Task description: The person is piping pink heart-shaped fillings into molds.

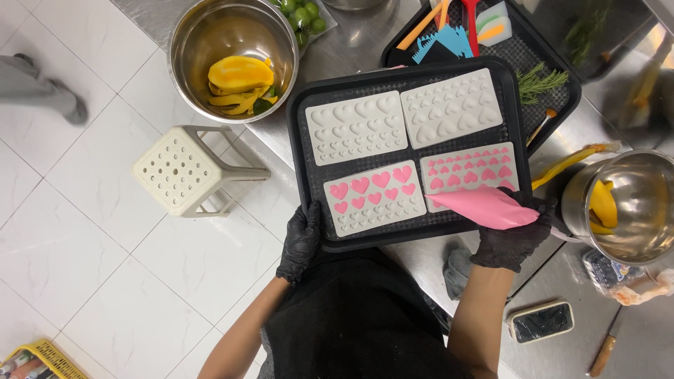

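Starting left of the black tray (309, 140): steel bowl (188, 42) holds mango pieces. Left hand (300, 242) clamps the tray's near-left edge. On the tray, four white heart moulds (354, 128); the near two are pink-filled, the far two empty. Right hand (512, 238) is closed around a pink piping bag (484, 207), its tip at the near-right mould. Right of the tray: a second steel pot (635, 207) with mango (cut off by frame edge), a plastic-wrapped packet (604, 270), contents unclear.

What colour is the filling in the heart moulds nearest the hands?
Pink, matching the piping bag in the right hand. It shows best in the head view, in the two near moulds.
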